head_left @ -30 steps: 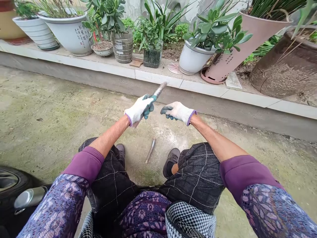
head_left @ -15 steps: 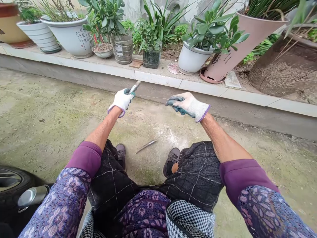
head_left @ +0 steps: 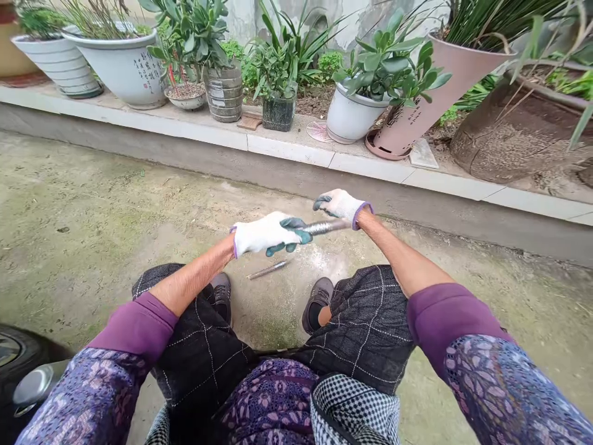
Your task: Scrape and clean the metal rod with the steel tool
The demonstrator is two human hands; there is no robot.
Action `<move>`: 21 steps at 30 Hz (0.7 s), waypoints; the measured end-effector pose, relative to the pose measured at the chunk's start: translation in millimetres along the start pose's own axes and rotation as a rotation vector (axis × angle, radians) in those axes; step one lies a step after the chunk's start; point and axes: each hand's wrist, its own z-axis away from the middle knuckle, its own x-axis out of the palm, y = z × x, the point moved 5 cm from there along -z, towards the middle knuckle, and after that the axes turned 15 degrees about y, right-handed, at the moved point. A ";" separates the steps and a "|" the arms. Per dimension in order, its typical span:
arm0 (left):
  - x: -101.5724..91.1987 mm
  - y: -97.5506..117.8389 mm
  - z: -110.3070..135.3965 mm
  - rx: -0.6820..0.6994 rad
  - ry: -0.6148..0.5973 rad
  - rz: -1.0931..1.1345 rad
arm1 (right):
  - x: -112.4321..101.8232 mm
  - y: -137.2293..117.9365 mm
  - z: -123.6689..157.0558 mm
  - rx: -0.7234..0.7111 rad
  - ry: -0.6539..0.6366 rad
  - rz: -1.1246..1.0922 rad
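Note:
My left hand (head_left: 271, 235), in a white glove with a green-coated palm, is closed around a rod wound with silvery wire (head_left: 324, 227). The rod points right, and its far end is blurred. Just above that end is my right hand (head_left: 339, 204), gloved the same way, its fingers curled together. A thin wire ran to these fingers half a second ago; its free length is too fine to make out now. On the ground between my feet lies a second thin rod (head_left: 267, 270), with a shiny part towards its right end.
Beyond my hands runs a low ledge with a white tiled edge (head_left: 287, 150). Several potted plants stand on it, among them a white pot (head_left: 352, 114) and a tall pink planter (head_left: 417, 102). A black tyre (head_left: 28, 352) and a metal cylinder (head_left: 37, 386) are at lower left.
My left hand has moved right and nearer to me, turning the wound rod from pointing up to pointing right. My right hand has shifted slightly, and the hands are now close together.

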 end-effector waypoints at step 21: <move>-35.1 -55.3 -27.7 0.149 0.017 -0.899 | -24.4 -97.2 71.0 -0.157 -0.214 -0.360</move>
